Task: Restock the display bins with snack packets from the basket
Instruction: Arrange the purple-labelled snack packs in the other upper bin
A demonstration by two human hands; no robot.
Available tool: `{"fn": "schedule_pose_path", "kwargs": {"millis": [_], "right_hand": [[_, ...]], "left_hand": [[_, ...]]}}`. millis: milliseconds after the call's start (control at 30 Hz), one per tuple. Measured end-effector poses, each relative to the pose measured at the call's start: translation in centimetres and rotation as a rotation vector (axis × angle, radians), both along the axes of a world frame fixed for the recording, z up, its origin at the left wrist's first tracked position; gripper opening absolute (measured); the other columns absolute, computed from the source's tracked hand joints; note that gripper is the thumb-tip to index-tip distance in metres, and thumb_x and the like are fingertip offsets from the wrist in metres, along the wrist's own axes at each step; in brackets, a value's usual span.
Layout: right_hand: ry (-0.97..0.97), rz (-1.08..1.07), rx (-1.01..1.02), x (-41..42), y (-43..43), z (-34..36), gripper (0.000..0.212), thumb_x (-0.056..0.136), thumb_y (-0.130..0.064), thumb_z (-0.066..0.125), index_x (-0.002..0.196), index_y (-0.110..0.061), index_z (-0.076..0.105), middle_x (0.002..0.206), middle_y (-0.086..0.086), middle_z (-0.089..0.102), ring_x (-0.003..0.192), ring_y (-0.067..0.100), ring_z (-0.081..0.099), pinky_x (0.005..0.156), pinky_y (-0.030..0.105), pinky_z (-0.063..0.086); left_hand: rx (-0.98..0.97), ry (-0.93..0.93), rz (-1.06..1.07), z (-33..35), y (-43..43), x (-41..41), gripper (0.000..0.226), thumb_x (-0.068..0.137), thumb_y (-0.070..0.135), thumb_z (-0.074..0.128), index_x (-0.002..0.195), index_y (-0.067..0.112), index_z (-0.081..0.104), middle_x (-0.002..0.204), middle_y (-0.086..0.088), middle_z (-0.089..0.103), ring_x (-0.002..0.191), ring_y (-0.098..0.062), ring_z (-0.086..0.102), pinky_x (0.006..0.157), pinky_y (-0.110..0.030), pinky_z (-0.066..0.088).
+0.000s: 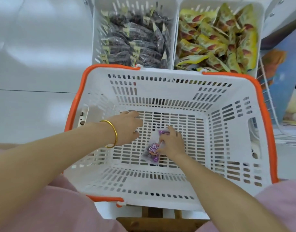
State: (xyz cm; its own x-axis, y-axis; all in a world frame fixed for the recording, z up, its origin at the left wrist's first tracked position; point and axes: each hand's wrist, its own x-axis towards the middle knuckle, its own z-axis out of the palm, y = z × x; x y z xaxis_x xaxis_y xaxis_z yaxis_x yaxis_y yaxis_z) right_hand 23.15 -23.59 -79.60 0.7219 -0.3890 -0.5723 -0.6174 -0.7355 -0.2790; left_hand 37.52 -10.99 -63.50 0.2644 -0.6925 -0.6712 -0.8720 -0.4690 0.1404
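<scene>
- Head view: one purple snack packet [152, 150] is left, lying flat on the basket [160, 104] floor.
- My right hand [171, 143] fingers are pinching its top edge; my left hand [127, 126] is spread, empty.
- Looks light, crinkly and slippery, so I'd grip the sealed edge.

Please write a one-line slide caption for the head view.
Right hand picks the last purple packet from the basket.
</scene>
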Motion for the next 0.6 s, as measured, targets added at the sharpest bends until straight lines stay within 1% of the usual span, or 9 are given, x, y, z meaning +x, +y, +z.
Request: {"fn": "schedule_pose_path", "kwargs": {"millis": [67,133,233,300,400,467,500,533,600], "right_hand": [[-0.032,-0.012,0.003,-0.5,-0.6,0.4,0.013,0.084,-0.031,0.066,0.095,-0.025,0.065,0.152,-0.002,0.024,0.128,0.032,0.031,0.104,0.042,0.034],[-0.088,-0.03,0.01,-0.9,-1.5,1.2,0.007,0.085,-0.031,0.066,0.09,-0.026,0.064,0.148,-0.003,0.032,0.125,0.03,0.035,0.102,0.039,0.035],[-0.247,-0.11,0.096,-0.7,-3.2,4.0,0.01,0.082,-0.033,0.071,0.084,-0.026,0.064,0.141,-0.004,0.04,0.121,0.026,0.04,0.1,0.035,0.037],[-0.384,-0.166,0.208,0.1,-4.2,7.0,0.014,0.079,-0.028,0.075,0.077,-0.026,0.061,0.13,-0.005,0.043,0.115,0.021,0.046,0.096,0.032,0.04],[-0.56,-0.224,0.322,1.2,-5.2,12.8,0.022,0.078,-0.018,0.076,0.071,-0.024,0.055,0.108,-0.007,0.048,0.098,0.002,0.047,0.083,0.013,0.034],[-0.641,-0.248,0.372,1.6,-5.4,16.4,0.025,0.081,-0.018,0.072,0.071,-0.023,0.051,0.09,-0.007,0.05,0.081,-0.002,0.045,0.071,0.011,0.033],[-0.671,-0.265,0.406,1.5,-5.5,18.0,0.023,0.084,-0.019,0.07,0.074,-0.022,0.05,0.086,-0.008,0.049,0.076,-0.001,0.045,0.067,0.013,0.034],[-0.697,-0.294,0.444,1.2,-5.7,19.2,0.019,0.086,-0.021,0.067,0.08,-0.022,0.05,0.088,-0.008,0.05,0.073,0.001,0.047,0.066,0.016,0.038],[-0.753,-0.412,0.53,0.3,-6.1,20.9,0.017,0.091,-0.022,0.062,0.099,-0.028,0.049,0.097,-0.004,0.054,0.073,0.01,0.055,0.065,0.028,0.048]], "left_hand": [[-0.013,0.027,0.016,0.1,-0.4,-0.4,0.04,0.098,0.031,0.04,0.136,0.018,0.041,0.149,-0.005,0.024,0.134,-0.025,0.029,0.108,-0.035,0.028],[-0.027,0.058,0.055,0.1,-0.9,-0.6,0.044,0.098,0.031,0.042,0.14,0.017,0.037,0.148,-0.004,0.027,0.134,-0.024,0.031,0.109,-0.033,0.027],[-0.09,0.135,0.212,0.4,-1.9,-0.5,0.057,0.095,0.032,0.049,0.144,0.015,0.027,0.149,-0.006,0.027,0.133,-0.024,0.034,0.109,-0.034,0.03],[-0.153,0.179,0.299,1.2,-2.7,-0.1,0.067,0.092,0.034,0.055,0.146,0.013,0.021,0.15,-0.009,0.027,0.134,-0.024,0.033,0.108,-0.031,0.03],[-0.253,0.248,0.377,3.0,-4.2,0.2,0.074,0.085,0.03,0.065,0.144,0.012,0.025,0.14,-0.008,0.041,0.125,-0.023,0.043,0.097,-0.026,0.035],[-0.334,0.251,0.396,4.1,-5.0,0.3,0.054,0.083,0.027,0.068,0.129,0.013,0.044,0.111,-0.004,0.055,0.098,-0.021,0.054,0.077,-0.023,0.04],[-0.378,0.25,0.406,4.6,-5.4,0.4,0.039,0.082,0.026,0.069,0.115,0.012,0.051,0.095,-0.001,0.055,0.085,-0.019,0.053,0.067,-0.023,0.038],[-0.422,0.268,0.435,5.2,-5.6,0.4,0.03,0.082,0.025,0.07,0.102,0.01,0.054,0.084,0.0,0.052,0.076,-0.017,0.05,0.06,-0.022,0.036],[-0.489,0.366,0.53,6.2,-5.8,0.8,0.024,0.082,0.024,0.07,0.087,0.009,0.051,0.074,0.0,0.048,0.067,-0.014,0.049,0.058,-0.022,0.039]]}}
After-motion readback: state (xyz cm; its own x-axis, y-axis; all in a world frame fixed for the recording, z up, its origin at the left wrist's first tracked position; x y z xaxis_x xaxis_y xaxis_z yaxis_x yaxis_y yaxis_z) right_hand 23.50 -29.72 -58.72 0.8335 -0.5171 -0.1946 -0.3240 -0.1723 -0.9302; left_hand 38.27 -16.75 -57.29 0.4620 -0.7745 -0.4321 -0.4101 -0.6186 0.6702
